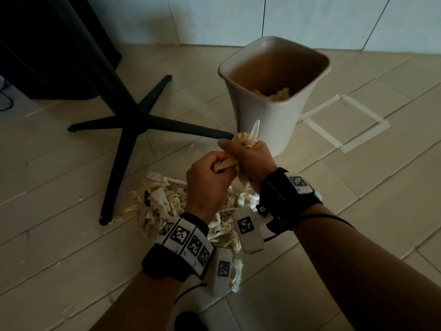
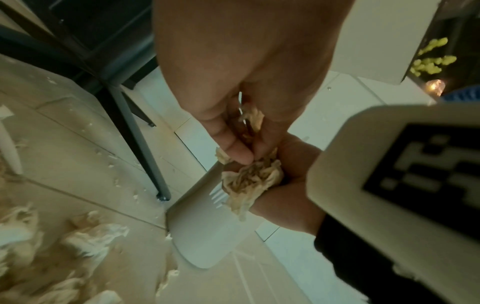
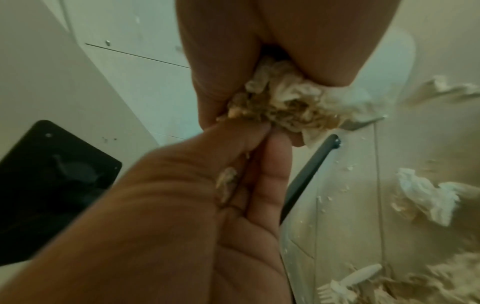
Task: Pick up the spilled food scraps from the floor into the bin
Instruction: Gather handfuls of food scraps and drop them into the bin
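At frame centre, left hand and right hand both clench one wad of pale shredded food scraps below the beige plastic bin.

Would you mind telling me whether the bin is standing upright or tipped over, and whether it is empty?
Upright and not empty: the bin stands on its base, mouth up, with scraps at the bottom.

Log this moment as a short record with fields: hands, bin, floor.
left hand: left hand grips a clump of pale shredded food scraps
right hand: right hand grips scraps and a white plastic utensil
bin: beige plastic bin upright, some scraps inside
floor: scrap pile and white plastic fork lie beside the black chair base
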